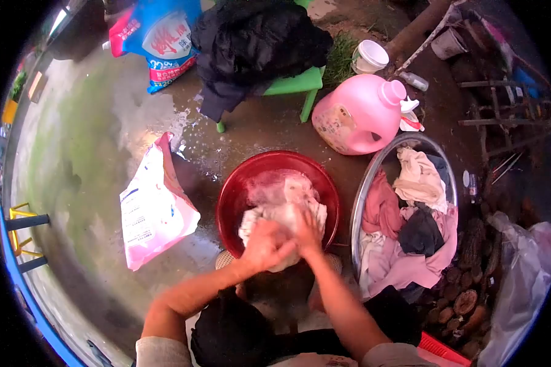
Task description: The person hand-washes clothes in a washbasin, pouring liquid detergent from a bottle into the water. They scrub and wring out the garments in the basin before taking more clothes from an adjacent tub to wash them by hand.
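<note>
A round red basin (228,183) stands on the wet ground in front of me. Inside it lies a wet whitish garment (297,189), bunched up in cloudy water. My left hand (267,244) is closed on the near part of this garment, its thumb pointing right. Close beside it, my right hand (307,229) grips the garment's right side. Both hands are slightly smeared by motion, and the fingertips are partly hidden in the fabric.
Right of the basin, a metal tub (357,226) holds pink, cream and dark clothes (422,232). A pink detergent jug (361,116) stands behind. Dark clothes (251,49) cover a green stool (297,82). Detergent bags (156,208) sit left, with a blue one (168,43) farther back.
</note>
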### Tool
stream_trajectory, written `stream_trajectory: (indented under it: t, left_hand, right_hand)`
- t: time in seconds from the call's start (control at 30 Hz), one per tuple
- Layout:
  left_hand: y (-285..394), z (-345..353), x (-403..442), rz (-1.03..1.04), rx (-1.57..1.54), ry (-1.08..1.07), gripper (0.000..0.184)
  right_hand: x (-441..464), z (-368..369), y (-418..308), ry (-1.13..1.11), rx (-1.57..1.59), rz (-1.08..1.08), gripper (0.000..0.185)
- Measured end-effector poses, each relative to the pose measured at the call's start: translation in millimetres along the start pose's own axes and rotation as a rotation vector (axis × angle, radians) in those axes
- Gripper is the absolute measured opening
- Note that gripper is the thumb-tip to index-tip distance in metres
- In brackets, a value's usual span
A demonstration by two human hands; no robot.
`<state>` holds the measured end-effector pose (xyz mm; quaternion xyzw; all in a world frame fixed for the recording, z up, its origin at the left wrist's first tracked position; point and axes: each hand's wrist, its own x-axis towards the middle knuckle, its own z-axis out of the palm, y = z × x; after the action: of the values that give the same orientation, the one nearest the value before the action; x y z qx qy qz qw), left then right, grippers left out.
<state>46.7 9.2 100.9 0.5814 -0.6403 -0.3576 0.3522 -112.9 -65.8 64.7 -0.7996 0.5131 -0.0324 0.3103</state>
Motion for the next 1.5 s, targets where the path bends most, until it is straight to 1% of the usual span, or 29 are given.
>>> stream_trajectory:
  t: [0.03, 0.07, 0.1, 0.13, 0.17, 0.27, 0.37, 0.4, 0.5, 0.53, 0.6, 0.67, 0.7, 0.73, 0.8, 0.83, 0.9, 0.93, 1.03, 1.07, 1.13, 1.17, 1.23, 1.3, 1.33, 1.37, 1.43, 1.5]
  left_hand:
    - [7.1, -8.0, -2.4, -0.262, 0.282, -0.011, 0.043]
    - [-3.2, 3.6, -12.2, -0.282, 0.45, 0.038, 0.047]
    - [-13.2, 18.5, -24.4, -0.305, 0.617, 0.09, 0.052]
    - [-9.1, 21.0, -32.3, -0.287, 0.682, 0.026, 0.055]
    - [-11.3, 24.7, -33.8, -0.285, 0.663, 0.026, 0.055]
    - [-37.4, 37.6, -24.0, -0.253, 0.608, 0.043, 0.054]
    - [-84.3, 35.3, 20.2, -0.164, 0.555, 0.082, 0.049]
    - [-94.4, 32.0, 40.3, -0.014, 0.675, 0.233, 0.039]
    - [-134.1, 27.9, 82.3, -0.11, 0.643, -0.037, 0.04]
    - [-119.5, 9.9, 108.6, -0.428, 0.52, -0.419, 0.045]
    - [-153.6, 31.8, 109.9, -0.559, 0.467, -0.409, 0.045]
    - [-192.5, 55.1, 107.6, -0.607, 0.46, -0.402, 0.045]
    - [-207.0, 61.6, 104.0, -0.592, 0.48, -0.402, 0.045]
    - [-226.1, 70.2, 100.8, -0.577, 0.505, -0.401, 0.046]
    - [-190.4, 42.6, 124.0, -0.604, 0.437, -0.491, 0.039]
    - [-150.1, 13.1, 145.4, -0.623, 0.348, -0.516, 0.037]
    - [-87.4, -26.8, 158.1, -0.669, 0.147, -0.327, 0.035]
    - [-90.0, -7.3, 146.6, -0.646, 0.033, -0.005, 0.037]
    - [-45.3, -5.6, 116.3, -0.563, 0.085, -0.141, 0.038]
    - [-28.8, -3.0, 100.9, -0.445, 0.109, -0.141, 0.036]
    - [4.3, 1.2, 69.2, -0.195, 0.103, -0.14, 0.029]
    - [18.1, -9.7, 55.9, -0.166, 0.141, -0.264, 0.027]
    - [9.6, -7.5, 30.8, -0.214, 0.006, -0.199, 0.03]
    - [-2.5, -17.4, 29.2, -0.3, 0.209, -0.011, 0.037]
    - [-10.0, -18.8, 27.4, -0.346, 0.304, 0.088, 0.042]
    - [-22.3, -8.4, 12.5, -0.294, 0.527, 0.066, 0.055]
    - [-26.2, 18.1, -13.6, -0.359, 0.572, 0.0, 0.062]
    - [-14.9, 23.3, -27.0, -0.363, 0.555, -0.197, 0.066]
  right_hand:
    - [-17.2, 11.6, -5.3, -0.04, -0.143, 0.007, 0.073]
    - [-27.3, 19.1, -14.9, -0.012, -0.087, 0.073, 0.074]
    - [-34.6, 23.8, -18.9, 0.053, -0.086, 0.077, 0.074]
    - [-37.3, 30.7, -18.1, 0.087, -0.089, 0.102, 0.075]
    - [-38.2, 36.7, -15.9, 0.119, -0.09, 0.133, 0.075]
    - [-20.2, 41.9, -6.0, 0.144, -0.14, 0.102, 0.072]
    - [20.4, 42.6, 10.0, 0.117, -0.116, 0.088, 0.069]
    - [34.1, 42.8, 11.2, 0.158, -0.19, 0.072, 0.058]
    - [73.8, 37.3, 15.8, 0.012, -0.172, 0.131, 0.046]
    - [81.6, 47.8, 28.2, 0.034, -0.211, 0.107, 0.044]
    - [98.5, 96.2, 77.2, 0.078, -0.286, 0.064, 0.041]
    - [117.4, 75.1, 71.8, -0.139, -0.331, 0.238, 0.04]
    - [125.5, 62.3, 66.1, -0.218, -0.329, 0.316, 0.04]
    - [132.5, 55.6, 64.3, -0.249, -0.32, 0.362, 0.04]
    - [146.8, 46.2, 63.3, -0.277, -0.256, 0.415, 0.041]
    - [151.9, 38.8, 58.7, -0.281, -0.212, 0.428, 0.041]
    - [153.7, 16.5, 39.2, -0.23, 0.001, 0.436, 0.043]
    - [148.3, 1.4, 24.7, -0.187, 0.152, 0.436, 0.045]
    - [107.3, -35.6, -7.1, -0.047, 0.599, 0.405, 0.049]
    - [91.4, -23.9, 22.1, -0.088, 0.643, 0.46, 0.048]
    - [46.7, -17.5, 27.6, 0.081, 0.795, 0.254, 0.043]
    - [25.1, -15.3, 29.0, 0.166, 0.867, 0.146, 0.042]
    - [-13.7, -3.8, 24.3, 0.134, 0.906, 0.208, 0.034]
    - [-38.0, 14.5, 17.7, 0.18, 0.603, 0.001, 0.028]
    - [-46.0, 5.9, 6.3, 0.02, 0.43, 0.059, 0.027]
    - [-49.3, 9.0, 0.2, 0.114, 0.421, -0.099, 0.027]
    - [-50.8, -10.5, -10.5, 0.087, 0.35, -0.1, 0.033]
    - [-44.0, -7.9, -11.2, 0.336, 0.19, 0.007, 0.049]
